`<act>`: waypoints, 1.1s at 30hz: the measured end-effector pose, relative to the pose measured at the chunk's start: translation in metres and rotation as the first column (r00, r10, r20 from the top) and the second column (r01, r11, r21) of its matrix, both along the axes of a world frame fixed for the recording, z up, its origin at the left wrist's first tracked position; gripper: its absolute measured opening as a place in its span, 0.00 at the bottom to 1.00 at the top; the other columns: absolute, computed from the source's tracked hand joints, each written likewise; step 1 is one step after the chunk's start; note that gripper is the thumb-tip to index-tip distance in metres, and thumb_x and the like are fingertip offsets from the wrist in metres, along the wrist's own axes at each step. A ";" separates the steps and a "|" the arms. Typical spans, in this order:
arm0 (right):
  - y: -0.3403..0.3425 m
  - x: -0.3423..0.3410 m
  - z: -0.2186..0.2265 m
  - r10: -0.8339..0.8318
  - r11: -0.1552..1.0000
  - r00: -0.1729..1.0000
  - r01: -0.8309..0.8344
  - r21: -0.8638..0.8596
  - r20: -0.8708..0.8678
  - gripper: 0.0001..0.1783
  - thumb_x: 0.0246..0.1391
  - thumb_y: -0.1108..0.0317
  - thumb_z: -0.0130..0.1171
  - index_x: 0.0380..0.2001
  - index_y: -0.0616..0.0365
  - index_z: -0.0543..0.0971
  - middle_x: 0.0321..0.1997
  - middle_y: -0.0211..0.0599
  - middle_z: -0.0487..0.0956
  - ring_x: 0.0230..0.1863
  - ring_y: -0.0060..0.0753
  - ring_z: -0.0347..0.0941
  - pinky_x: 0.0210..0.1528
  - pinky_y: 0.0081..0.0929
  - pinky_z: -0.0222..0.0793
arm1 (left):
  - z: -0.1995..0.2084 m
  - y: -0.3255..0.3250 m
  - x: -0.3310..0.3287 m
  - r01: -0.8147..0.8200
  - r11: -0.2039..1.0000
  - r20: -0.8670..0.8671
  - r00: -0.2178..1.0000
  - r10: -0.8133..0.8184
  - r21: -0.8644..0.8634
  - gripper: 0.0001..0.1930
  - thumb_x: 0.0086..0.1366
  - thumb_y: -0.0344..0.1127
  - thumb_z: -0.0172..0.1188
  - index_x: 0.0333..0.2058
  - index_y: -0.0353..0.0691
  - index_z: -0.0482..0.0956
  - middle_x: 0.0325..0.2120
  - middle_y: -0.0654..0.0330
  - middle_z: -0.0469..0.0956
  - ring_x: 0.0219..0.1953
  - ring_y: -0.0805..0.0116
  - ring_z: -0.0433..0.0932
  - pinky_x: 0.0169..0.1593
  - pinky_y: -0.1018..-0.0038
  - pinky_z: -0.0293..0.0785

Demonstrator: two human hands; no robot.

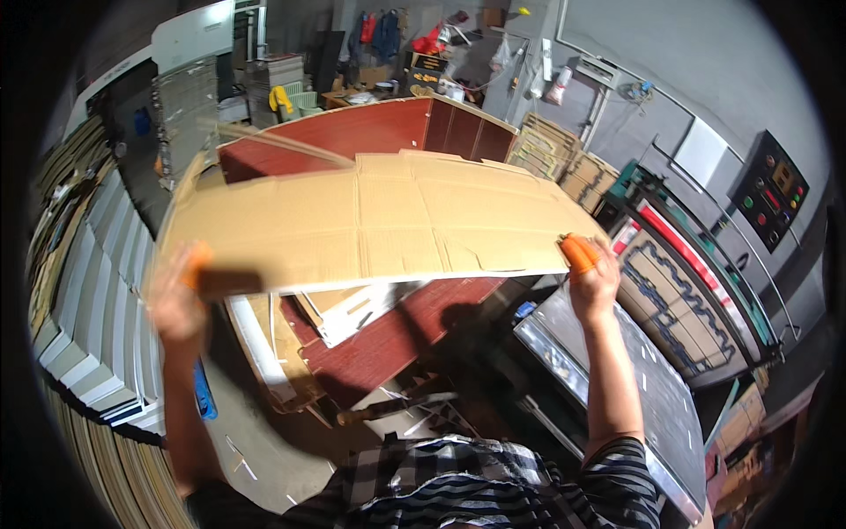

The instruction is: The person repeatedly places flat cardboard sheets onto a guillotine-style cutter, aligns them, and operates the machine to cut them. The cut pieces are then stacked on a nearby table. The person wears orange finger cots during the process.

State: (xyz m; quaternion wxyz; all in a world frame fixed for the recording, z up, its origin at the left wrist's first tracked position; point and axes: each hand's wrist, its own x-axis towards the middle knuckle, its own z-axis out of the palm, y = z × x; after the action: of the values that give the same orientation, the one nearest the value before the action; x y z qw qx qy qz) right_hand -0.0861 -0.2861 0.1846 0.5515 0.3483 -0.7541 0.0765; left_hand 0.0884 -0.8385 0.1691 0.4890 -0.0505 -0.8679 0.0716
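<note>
A large brown cardboard sheet (397, 216) with crease lines is held up in front of me, spanning between both hands. My left hand (176, 295), smeared by motion, grips its left end; something orange covers the fingers. My right hand (592, 273) closes on the right end near the near edge, with orange coverings on the fingers. Beneath the sheet stands a dark red table (397, 335), partly hidden by it. On that table lie white and brown cardboard pieces (352, 309).
Stacks of white and brown board (110, 291) rise on the left. To the right is a die-cutting press with a metal bed (608, 370), a cutting die (679, 309) and a control panel (769, 189). Red panels (344, 132) stand behind the sheet. Scraps (240, 458) litter the floor.
</note>
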 end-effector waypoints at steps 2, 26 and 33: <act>-0.024 -0.044 -0.057 0.117 0.983 0.992 -0.109 -0.151 0.049 0.18 0.42 0.80 0.63 0.40 0.54 0.80 0.42 0.41 0.81 0.47 0.48 0.77 0.50 0.40 0.73 | -0.088 0.023 -0.015 -0.079 0.956 0.159 0.987 0.034 0.283 0.29 0.49 0.20 0.56 0.54 0.41 0.75 0.51 0.52 0.75 0.53 0.52 0.74 0.61 0.61 0.65; -0.051 -0.122 0.248 -0.204 0.969 0.861 0.112 0.218 0.465 0.17 0.53 0.66 0.60 0.45 0.61 0.79 0.38 0.44 0.82 0.39 0.35 0.79 0.44 0.29 0.72 | 0.216 -0.022 -0.078 -0.007 0.835 0.343 0.913 -0.220 0.551 0.04 0.57 0.25 0.59 0.30 0.30 0.75 0.19 0.61 0.75 0.23 0.75 0.76 0.28 0.77 0.73; -0.045 -0.148 0.324 -0.127 0.985 0.939 0.082 0.149 0.321 0.17 0.54 0.66 0.59 0.46 0.62 0.78 0.38 0.35 0.81 0.40 0.25 0.75 0.48 0.24 0.68 | 0.269 -0.067 -0.086 -0.013 0.992 0.077 0.997 0.003 0.126 0.07 0.61 0.34 0.59 0.32 0.37 0.73 0.24 0.65 0.73 0.29 0.79 0.73 0.36 0.80 0.70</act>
State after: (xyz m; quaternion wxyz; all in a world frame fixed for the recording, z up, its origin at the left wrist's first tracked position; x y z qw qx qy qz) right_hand -0.2341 -0.3314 0.5084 0.3967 0.3262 -0.8564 0.0536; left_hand 0.0027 -0.9053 0.4379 0.4575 -0.0186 -0.8889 0.0167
